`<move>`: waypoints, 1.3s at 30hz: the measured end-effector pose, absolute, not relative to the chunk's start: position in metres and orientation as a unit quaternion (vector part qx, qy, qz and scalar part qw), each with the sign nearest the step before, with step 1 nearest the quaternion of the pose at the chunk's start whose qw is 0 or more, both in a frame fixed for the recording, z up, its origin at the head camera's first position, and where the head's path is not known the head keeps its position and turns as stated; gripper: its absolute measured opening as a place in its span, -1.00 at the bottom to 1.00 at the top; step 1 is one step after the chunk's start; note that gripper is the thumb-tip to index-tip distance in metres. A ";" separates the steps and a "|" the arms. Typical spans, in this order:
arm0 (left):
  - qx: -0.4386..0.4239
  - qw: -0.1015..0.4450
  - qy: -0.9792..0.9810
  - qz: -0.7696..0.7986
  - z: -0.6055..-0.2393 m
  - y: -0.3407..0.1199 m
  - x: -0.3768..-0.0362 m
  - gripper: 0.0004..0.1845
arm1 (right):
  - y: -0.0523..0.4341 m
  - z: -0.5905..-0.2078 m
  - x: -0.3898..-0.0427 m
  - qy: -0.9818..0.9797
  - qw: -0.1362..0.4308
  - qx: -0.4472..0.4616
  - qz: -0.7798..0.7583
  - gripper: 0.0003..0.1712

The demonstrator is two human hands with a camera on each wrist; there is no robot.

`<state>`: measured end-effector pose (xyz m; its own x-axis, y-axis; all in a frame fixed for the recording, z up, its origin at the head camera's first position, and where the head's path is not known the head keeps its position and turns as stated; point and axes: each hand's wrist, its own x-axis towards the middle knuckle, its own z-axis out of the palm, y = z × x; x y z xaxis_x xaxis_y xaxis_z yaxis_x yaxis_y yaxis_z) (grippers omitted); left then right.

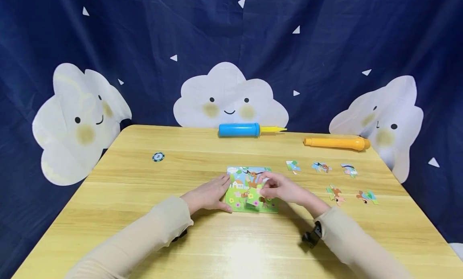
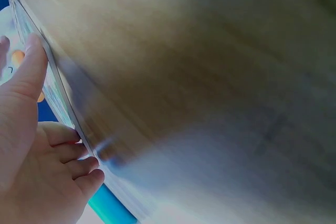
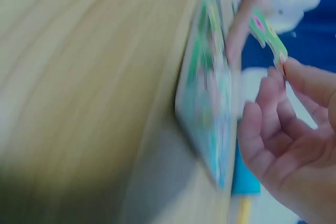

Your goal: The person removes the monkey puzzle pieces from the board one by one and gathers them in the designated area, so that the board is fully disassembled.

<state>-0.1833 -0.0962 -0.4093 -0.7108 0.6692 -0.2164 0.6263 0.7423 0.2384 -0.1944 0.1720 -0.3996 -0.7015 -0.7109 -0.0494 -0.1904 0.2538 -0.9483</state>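
Right hand [image 1: 280, 187] pinches puzzle piece [image 1: 252, 202], probably half-seated; left hand [image 1: 211, 193] flat, steadying board [image 1: 249, 178] at 9 o'clock; board could skid on surface [image 1: 144, 182].

A small square puzzle board [image 1: 249, 188] with a bright cartoon scene of grass, flowers, a house and animals lies flat near the middle of the worktop. At its 6 o'clock edge, 1 green puzzle piece [image 1: 252, 203] is tilted up off the board.

No readable text, label, brand or number anywhere on table [image 1: 144, 230] or backdrop [image 1: 144, 37].
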 end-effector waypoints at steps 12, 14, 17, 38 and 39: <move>0.348 0.149 0.922 0.079 -0.409 -0.097 -0.183 0.04 | 0.272 -0.406 -0.173 0.748 0.301 -0.353 -0.474 -0.83; 0.350 0.148 0.922 0.079 -0.409 -0.097 -0.183 0.04 | 0.282 -0.408 -0.168 0.749 0.308 -0.357 -0.465 -0.84; 0.351 0.148 0.921 0.079 -0.409 -0.096 -0.183 0.05 | 0.291 -0.410 -0.162 0.747 0.315 -0.368 -0.456 -0.89; 0.348 0.149 0.923 0.075 -0.410 -0.097 -0.184 0.05 | 0.292 -0.408 -0.153 0.770 0.312 -0.365 -0.419 -0.92; 0.349 0.148 0.922 0.075 -0.410 -0.097 -0.184 0.05 | 0.291 -0.407 -0.153 0.773 0.310 -0.364 -0.416 -0.92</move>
